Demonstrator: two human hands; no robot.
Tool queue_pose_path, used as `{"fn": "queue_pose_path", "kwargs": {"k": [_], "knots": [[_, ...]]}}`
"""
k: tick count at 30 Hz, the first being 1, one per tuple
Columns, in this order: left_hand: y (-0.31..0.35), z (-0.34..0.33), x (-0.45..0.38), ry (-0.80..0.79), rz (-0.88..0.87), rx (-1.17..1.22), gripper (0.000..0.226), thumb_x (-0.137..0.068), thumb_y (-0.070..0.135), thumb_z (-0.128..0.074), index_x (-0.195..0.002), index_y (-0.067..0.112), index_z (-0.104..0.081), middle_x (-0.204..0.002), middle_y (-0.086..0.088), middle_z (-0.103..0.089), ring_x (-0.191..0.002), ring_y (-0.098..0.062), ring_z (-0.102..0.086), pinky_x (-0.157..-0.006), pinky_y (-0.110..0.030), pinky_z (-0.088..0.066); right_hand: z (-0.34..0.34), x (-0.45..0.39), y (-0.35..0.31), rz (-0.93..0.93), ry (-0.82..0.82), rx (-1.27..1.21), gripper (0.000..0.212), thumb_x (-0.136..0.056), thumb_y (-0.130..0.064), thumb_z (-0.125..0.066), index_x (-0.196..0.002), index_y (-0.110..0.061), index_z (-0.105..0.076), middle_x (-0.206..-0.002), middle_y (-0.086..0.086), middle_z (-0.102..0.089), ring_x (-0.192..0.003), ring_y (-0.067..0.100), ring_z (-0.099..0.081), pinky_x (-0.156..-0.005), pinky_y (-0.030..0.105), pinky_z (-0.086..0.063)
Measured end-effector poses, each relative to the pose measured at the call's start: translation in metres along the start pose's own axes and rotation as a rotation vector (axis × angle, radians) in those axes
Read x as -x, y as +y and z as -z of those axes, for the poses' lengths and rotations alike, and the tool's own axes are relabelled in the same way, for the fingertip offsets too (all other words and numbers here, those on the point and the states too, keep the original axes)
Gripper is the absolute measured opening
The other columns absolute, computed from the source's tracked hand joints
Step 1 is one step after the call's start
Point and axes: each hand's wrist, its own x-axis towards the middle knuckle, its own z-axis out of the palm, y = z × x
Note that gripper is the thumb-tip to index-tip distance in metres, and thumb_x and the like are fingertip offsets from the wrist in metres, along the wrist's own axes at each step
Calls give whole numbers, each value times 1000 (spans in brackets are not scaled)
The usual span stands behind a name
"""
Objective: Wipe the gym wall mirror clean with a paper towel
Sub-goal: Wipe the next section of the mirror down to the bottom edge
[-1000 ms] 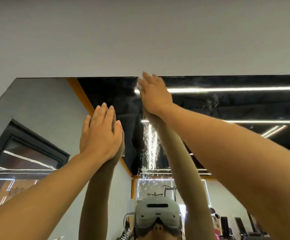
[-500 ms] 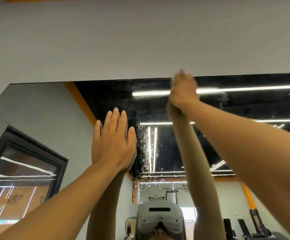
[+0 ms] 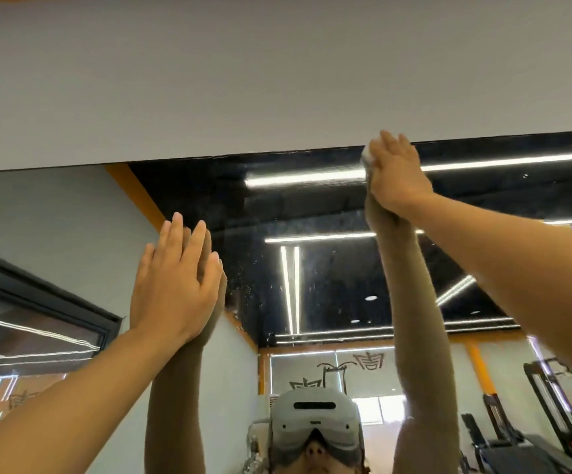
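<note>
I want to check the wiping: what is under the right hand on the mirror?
A white paper towel peeks out at the right hand's left edge, against the mirror near its top edge. The rest is covered by the hand.

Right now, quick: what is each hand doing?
Left hand: open, fingers straight, flat against the mirror, holding nothing.
Right hand: open, fingers straight, pressing the paper towel to the glass at the top edge.

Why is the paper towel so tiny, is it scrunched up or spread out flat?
Scrunched up. Only a small white wad of paper towel peeks out beside the right hand, which presses it against the mirror.
</note>
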Motion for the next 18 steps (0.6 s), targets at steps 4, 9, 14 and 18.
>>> {"fn": "queue_pose_path", "kwargs": {"k": [4,9,14,18], "knots": [[20,-3,-1,25,-13,148,68,-94,45,-21,-158,22,-23,-167,2,-11,-152,-9,2,-120,-32,1,23,6,49,-146,56,-16,28,-99,-4,-45,-127,-4,-48,-138,15,-40,-132,36,-34,-112,44,-29],[51,-18,2,-26,-70,91,70,-93,50,-13,-159,28,-13,-167,7,-5,-151,-5,7,-117,-25,12,2,-4,12,-154,96,12,43,-93,-7,-56,-134,-5,-47,-143,14,-40,-134,33,-34,-115,43,-30],[50,-24,5,-3,-56,40,68,-95,51,-12,-159,28,-13,-167,7,-6,-153,-8,3,-119,-28,10,-31,11,-91,229,22,-166,45,-95,-6,-53,-138,-12,-45,-142,8,-42,-132,27,-38,-108,34,-35],[48,-24,4,16,-64,11,67,-95,53,-12,-158,29,-13,-166,9,-7,-152,-6,2,-120,-28,8,-44,24,-122,418,-61,-166,54,-102,-12,-51,-153,-14,-31,-160,7,-27,-148,29,-21,-120,41,-27]]}}
